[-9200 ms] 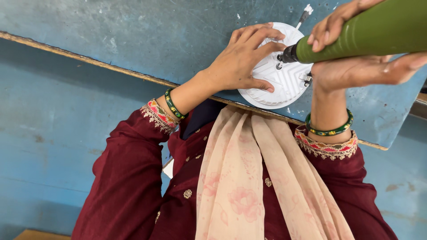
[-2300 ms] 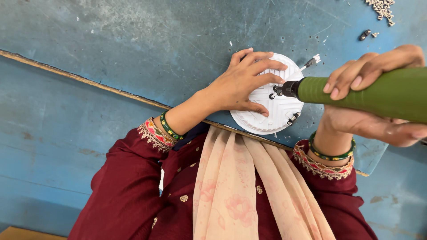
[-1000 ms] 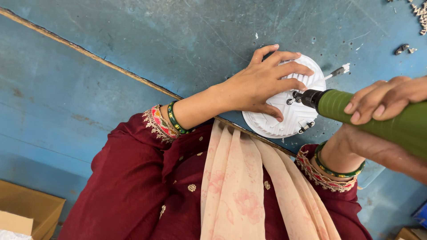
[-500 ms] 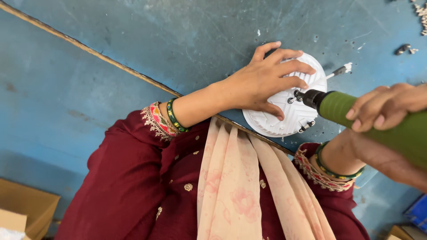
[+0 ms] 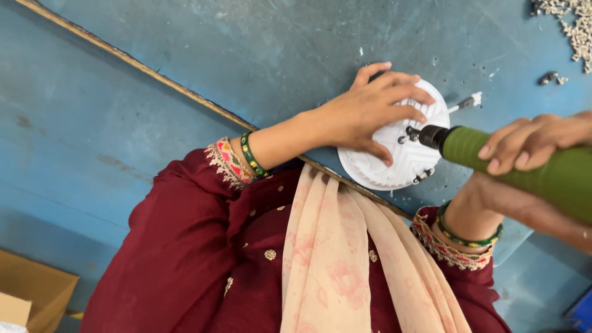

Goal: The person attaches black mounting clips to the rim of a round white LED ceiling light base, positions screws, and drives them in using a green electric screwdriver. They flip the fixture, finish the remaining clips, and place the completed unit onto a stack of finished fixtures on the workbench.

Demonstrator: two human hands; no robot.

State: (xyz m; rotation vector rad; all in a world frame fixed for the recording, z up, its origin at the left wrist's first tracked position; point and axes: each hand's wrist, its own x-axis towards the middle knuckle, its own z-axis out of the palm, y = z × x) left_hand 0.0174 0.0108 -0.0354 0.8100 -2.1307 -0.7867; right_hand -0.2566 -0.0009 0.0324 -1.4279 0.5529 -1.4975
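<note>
Left hand lies flat on top of the white round ribbed housing, fingers spread and pressing down, pinning it to the blue worktable. The housing sits right of centre in the frame, at the near edge of the table, partly under the palm.

Right hand comes in from the right edge, fingers wrapped and clamped around the green powered screwdriver. The driver's dark chuck and bit point left and meet the top face of the housing, just beside the left fingertips. Whether a screw sits under the bit cannot be told.

A thin white-tipped wire pokes out past the upper right rim of the housing. Small metal tabs show at the lower right rim. A loose screw lies on the table at upper right, and a screw pile fills the top right corner. A cardboard box is at lower left.

Step in hand, as judged: driving a fastener into the housing face while the other hand steadies it. The next move calls for keeping the bit square on the spot, steady downward hold from the left palm, and fingertips kept off the spinning bit, which is very close.
</note>
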